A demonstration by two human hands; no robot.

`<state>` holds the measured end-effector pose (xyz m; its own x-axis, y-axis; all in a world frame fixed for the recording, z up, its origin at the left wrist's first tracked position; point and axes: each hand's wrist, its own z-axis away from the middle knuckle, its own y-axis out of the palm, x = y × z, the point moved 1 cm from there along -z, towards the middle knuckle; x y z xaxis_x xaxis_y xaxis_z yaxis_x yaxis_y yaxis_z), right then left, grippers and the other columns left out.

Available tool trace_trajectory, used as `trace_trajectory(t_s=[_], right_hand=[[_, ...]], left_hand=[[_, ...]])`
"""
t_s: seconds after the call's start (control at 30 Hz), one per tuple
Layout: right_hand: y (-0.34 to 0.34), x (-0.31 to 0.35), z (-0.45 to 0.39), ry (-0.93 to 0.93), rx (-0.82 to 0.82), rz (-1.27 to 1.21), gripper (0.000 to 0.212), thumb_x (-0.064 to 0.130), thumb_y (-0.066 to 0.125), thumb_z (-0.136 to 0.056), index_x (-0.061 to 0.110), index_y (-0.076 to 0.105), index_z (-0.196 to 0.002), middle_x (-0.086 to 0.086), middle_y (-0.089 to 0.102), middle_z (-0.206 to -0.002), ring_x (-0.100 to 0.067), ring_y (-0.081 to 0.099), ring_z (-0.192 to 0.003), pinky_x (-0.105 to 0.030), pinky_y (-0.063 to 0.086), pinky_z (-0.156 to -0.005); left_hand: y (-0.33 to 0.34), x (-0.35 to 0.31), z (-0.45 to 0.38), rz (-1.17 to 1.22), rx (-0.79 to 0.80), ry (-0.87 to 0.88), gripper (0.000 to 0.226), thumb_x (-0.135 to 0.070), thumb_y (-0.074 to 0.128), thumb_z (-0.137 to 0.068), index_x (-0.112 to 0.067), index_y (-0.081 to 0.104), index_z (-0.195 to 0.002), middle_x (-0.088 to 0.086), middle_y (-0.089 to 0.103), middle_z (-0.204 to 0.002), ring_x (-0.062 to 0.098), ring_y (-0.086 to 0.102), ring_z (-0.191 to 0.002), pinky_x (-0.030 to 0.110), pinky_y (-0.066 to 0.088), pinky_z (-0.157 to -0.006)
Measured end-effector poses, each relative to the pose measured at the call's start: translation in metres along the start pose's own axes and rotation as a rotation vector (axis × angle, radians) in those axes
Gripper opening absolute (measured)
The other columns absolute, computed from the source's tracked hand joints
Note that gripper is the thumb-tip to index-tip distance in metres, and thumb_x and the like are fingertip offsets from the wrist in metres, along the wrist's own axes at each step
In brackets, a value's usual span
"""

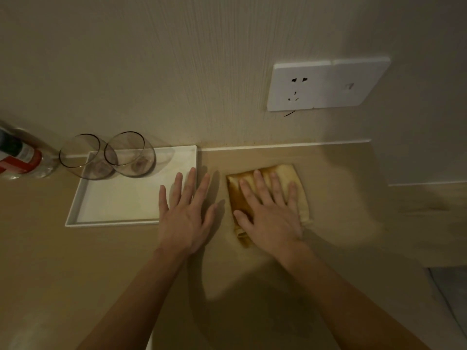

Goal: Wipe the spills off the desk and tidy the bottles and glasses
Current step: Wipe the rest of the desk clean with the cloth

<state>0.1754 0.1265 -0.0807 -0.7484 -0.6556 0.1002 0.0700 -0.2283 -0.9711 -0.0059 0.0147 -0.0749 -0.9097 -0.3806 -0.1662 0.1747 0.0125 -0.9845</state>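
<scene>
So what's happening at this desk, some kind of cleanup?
Yes. A person is wiping the desk: the right hand presses flat on a folded yellow cloth, just right of a white tray. The left hand lies open, fingers over the tray's right edge. Two empty glasses sit at the tray's far-left corner, and a bottle stands at the left edge of the view.

A beige wall (177, 59) with fine vertical grain rises behind the pale wood desk (341, 173). On it sits a white double plate: power socket (298, 88) beside a blank-looking switch panel (353, 83). Light is dim and warm. Grey floor (452, 294) shows at lower right.
</scene>
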Motion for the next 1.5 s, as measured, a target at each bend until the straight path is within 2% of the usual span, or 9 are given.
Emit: trace_trajectory(t_s=[0.17,0.27,0.4,0.5,0.77,0.9,1.03,1.2,1.5], right_hand=[[0.008,0.001,0.033,-0.12,-0.011,-0.037,0.072,0.076,0.004,-0.096,0.043,-0.012,-0.158,0.003,-0.016,-0.169,-0.031,-0.02,-0.153,-0.063,-0.008,-0.12],[0.01,-0.022,0.049,-0.11,-0.015,-0.058,0.072,0.077,0.009,-0.096,0.045,-0.005,-0.159,0.005,-0.009,-0.17,-0.026,-0.016,-0.155,-0.06,-0.004,-0.122],[0.002,-0.053,0.031,-0.005,0.0,-0.046,0.074,0.082,-0.003,-0.09,0.049,-0.017,-0.155,0.008,-0.024,-0.167,-0.024,-0.027,-0.151,-0.057,-0.013,-0.121],[-0.006,-0.053,-0.008,0.044,-0.001,-0.029,0.074,0.08,-0.009,-0.088,0.047,-0.022,-0.153,0.007,-0.031,-0.164,-0.027,-0.031,-0.149,-0.061,-0.013,-0.119],[0.001,-0.035,-0.004,-0.06,-0.044,-0.007,0.073,0.076,-0.001,-0.094,0.042,-0.018,-0.156,0.002,-0.021,-0.167,-0.03,-0.024,-0.152,-0.062,-0.01,-0.119],[0.004,-0.062,0.023,-0.083,-0.024,-0.044,0.072,0.079,0.001,-0.094,0.047,-0.02,-0.154,0.007,-0.023,-0.166,-0.025,-0.027,-0.152,-0.057,-0.016,-0.12],[-0.002,-0.098,0.026,-0.03,-0.013,-0.062,0.072,0.082,-0.003,-0.09,0.05,-0.026,-0.151,0.01,-0.031,-0.164,-0.022,-0.033,-0.149,-0.053,-0.021,-0.119],[-0.013,-0.11,-0.009,0.071,-0.026,-0.044,0.074,0.079,-0.005,-0.088,0.047,-0.025,-0.151,0.006,-0.031,-0.163,-0.026,-0.031,-0.15,-0.06,-0.013,-0.12],[-0.017,-0.085,-0.036,0.064,-0.025,-0.026,0.076,0.075,-0.006,-0.09,0.039,-0.021,-0.155,0.0,-0.029,-0.164,-0.033,-0.027,-0.15,-0.068,-0.01,-0.117]], left_hand=[[-0.002,-0.002,-0.004,0.005,0.004,-0.028,0.063,-0.066,0.002,-0.098,-0.044,-0.016,-0.154,-0.007,-0.015,-0.167,0.018,-0.021,-0.153,0.05,-0.014,-0.121],[-0.002,-0.001,-0.005,-0.006,0.031,-0.042,0.065,-0.065,0.003,-0.097,-0.042,-0.013,-0.156,-0.007,-0.016,-0.167,0.018,-0.022,-0.152,0.05,-0.013,-0.122],[-0.003,-0.004,-0.003,-0.021,0.026,-0.048,0.065,-0.062,0.007,-0.099,-0.038,-0.004,-0.159,-0.004,-0.01,-0.169,0.021,-0.014,-0.154,0.048,-0.011,-0.123],[-0.004,-0.006,-0.004,-0.021,0.031,-0.051,0.063,-0.062,0.004,-0.098,-0.041,-0.008,-0.157,-0.004,-0.012,-0.168,0.021,-0.016,-0.154,0.049,-0.012,-0.123],[-0.011,-0.037,-0.022,0.053,0.017,0.026,0.063,-0.053,0.014,-0.101,-0.034,0.005,-0.161,-0.006,-0.004,-0.168,0.017,-0.015,-0.154,0.049,-0.01,-0.123],[-0.009,-0.049,-0.032,0.089,-0.01,0.046,0.062,-0.051,0.019,-0.103,-0.033,0.009,-0.161,-0.006,0.004,-0.168,0.017,-0.01,-0.155,0.043,-0.01,-0.124],[-0.002,-0.058,-0.032,0.092,-0.006,0.042,0.062,-0.052,0.019,-0.102,-0.034,0.006,-0.16,-0.006,0.005,-0.168,0.018,-0.008,-0.155,0.044,-0.004,-0.125],[0.003,-0.068,-0.025,0.11,0.0,0.008,0.064,-0.055,0.015,-0.1,-0.034,0.007,-0.16,-0.007,0.003,-0.168,0.016,-0.01,-0.154,0.042,-0.002,-0.125],[-0.007,-0.068,-0.024,0.112,-0.008,-0.021,0.064,-0.053,0.017,-0.101,-0.033,0.007,-0.161,-0.006,0.004,-0.169,0.016,-0.01,-0.155,0.044,-0.002,-0.125]])
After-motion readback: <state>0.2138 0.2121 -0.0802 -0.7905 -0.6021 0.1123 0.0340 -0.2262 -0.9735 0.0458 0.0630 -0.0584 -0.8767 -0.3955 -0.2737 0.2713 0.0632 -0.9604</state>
